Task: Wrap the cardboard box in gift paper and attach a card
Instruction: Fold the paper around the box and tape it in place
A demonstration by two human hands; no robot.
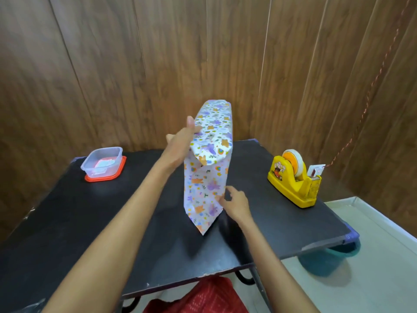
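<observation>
Left hand (178,150) reaching up, flat fingers pressing the wrapped box (203,184) near its top, right hand (234,204) resting loose, uncurled fingertips against its lower edge

- The left hand (180,145) is raised, fingers straight and thumb up, pressing flat against the upper side of the wrapped box (208,168).
- The right hand (235,205) is lower and nearer, fingers loosely spread, tips touching the box's lower edge.
- Both bare forearms reach forward.
</observation>
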